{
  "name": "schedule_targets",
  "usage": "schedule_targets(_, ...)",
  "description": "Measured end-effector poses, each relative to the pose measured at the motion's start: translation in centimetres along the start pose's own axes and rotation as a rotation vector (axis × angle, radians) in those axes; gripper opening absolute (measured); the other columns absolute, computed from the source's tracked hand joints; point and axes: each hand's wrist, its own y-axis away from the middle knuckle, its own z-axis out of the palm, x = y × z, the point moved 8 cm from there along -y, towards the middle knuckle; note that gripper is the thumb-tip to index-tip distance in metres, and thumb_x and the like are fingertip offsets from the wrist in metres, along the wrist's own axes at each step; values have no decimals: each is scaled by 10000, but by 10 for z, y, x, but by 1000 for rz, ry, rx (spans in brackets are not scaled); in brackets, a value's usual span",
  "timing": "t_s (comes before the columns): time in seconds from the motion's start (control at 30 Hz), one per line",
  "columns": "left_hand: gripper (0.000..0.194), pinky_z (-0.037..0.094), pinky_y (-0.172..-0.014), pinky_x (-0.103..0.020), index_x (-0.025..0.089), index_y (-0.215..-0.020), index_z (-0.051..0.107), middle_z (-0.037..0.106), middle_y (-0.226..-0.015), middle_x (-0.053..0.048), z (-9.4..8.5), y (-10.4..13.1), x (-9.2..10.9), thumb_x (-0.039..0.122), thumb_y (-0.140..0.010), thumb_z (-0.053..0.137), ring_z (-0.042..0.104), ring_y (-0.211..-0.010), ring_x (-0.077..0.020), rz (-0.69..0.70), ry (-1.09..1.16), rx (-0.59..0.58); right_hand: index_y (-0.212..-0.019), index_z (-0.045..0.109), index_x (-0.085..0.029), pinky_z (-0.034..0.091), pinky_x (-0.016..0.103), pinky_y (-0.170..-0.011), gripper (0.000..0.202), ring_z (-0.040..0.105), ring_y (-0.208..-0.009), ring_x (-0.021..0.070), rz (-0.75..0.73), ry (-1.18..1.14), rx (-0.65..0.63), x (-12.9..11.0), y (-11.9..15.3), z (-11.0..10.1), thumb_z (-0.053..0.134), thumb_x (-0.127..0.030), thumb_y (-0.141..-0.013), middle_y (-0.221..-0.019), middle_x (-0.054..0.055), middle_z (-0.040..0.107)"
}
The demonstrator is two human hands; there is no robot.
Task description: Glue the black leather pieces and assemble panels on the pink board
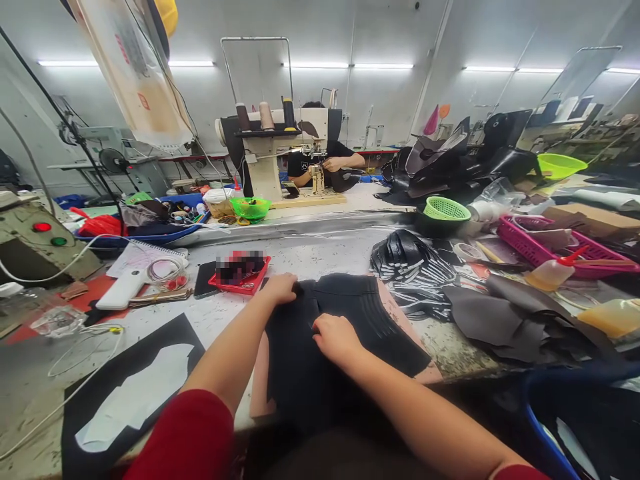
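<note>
Black leather pieces [350, 300] lie on a pinkish backing [259, 380] at the near edge of the worktable. A stack of layered edges shows along their right side. My left hand [281, 289] is at the upper left corner of the black leather, its fingers curled together on the edge. Lower and to the right, my right hand [337, 339] has thumb and fingers closed on the edge of a black leather piece near the middle. The fingertips of both hands are partly hidden.
White cut pieces [137, 400] rest on a black sheet at left. Behind my left hand is a red tray [245, 283]. Bundled black strips [413, 267], dark leather scraps [493, 317] and a magenta basket [545, 250] lie right. Across the table, a person works at a sewing machine [265, 163].
</note>
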Motion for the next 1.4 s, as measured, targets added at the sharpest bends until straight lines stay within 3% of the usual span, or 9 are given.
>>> schedule_targets(0.3,327,445,-851,-407,146,-1093,524,525,-1137,-89,3,-12,-7,364,-849,523,527,-994,-203,-34,11,0,-802,615,-204,421,227,-685,116,598,-808,144,177,-222,28,31,-7,-6,614,-154,-697,-861,8,660)
schedule_targets(0.53,272,328,-952,-412,223,-1000,590,596,-1083,-76,-20,5,3,241,-728,593,495,-1083,-261,-15,-28,33,-776,566,-208,404,220,-624,140,587,-755,134,189,-290,-10,35,-13,-3,650,-169,-670,-803,-15,639)
schedule_targets(0.63,252,371,-897,-346,247,-959,603,638,-1011,-25,-42,24,-12,301,-714,586,552,-985,-232,13,20,1,-780,565,-207,395,227,-631,135,583,-755,137,138,-275,-47,26,-14,-6,652,-182,-680,-796,-14,632)
schedule_targets(0.8,347,411,-777,-223,236,-988,598,631,-1013,19,-76,57,-60,433,-705,563,565,-932,-189,5,135,-53,-807,581,-222,384,229,-640,138,582,-761,139,-35,-236,-175,-10,-7,-1,656,-284,-710,-806,-20,633)
schedule_targets(0.87,318,410,-757,-215,219,-934,611,636,-972,20,-72,63,-75,418,-689,577,569,-909,-186,-32,171,-94,-803,583,-226,381,234,-631,192,584,-747,149,-105,-207,-243,-25,-2,6,685,-337,-684,-800,-20,637)
schedule_targets(0.97,245,412,-737,-218,203,-849,618,641,-925,10,-47,64,-85,354,-655,616,572,-890,-188,-80,174,-127,-746,578,-215,373,266,-656,225,584,-760,185,-161,-136,-295,-38,6,15,719,-360,-648,-789,-1,641)
schedule_targets(1.07,203,421,-716,-222,207,-823,614,644,-910,5,-15,63,-87,326,-659,616,579,-865,-185,-112,177,-118,-711,573,-209,361,265,-645,161,582,-768,190,-176,-89,-299,-40,15,19,690,-317,-689,-789,9,642)
schedule_targets(1.17,177,429,-688,-229,215,-811,608,639,-876,6,5,62,-86,345,-693,589,585,-832,-184,-131,188,-75,-735,583,-205,359,254,-639,73,579,-777,177,-163,-70,-267,-37,23,19,617,-267,-756,-809,15,637)
schedule_targets(1.4,211,430,-721,-230,205,-846,594,614,-956,-10,8,52,-73,363,-705,591,569,-907,-194,-89,218,19,-736,611,-176,379,263,-713,77,558,-847,179,-128,9,-173,-32,42,10,582,-233,-779,-932,49,587)
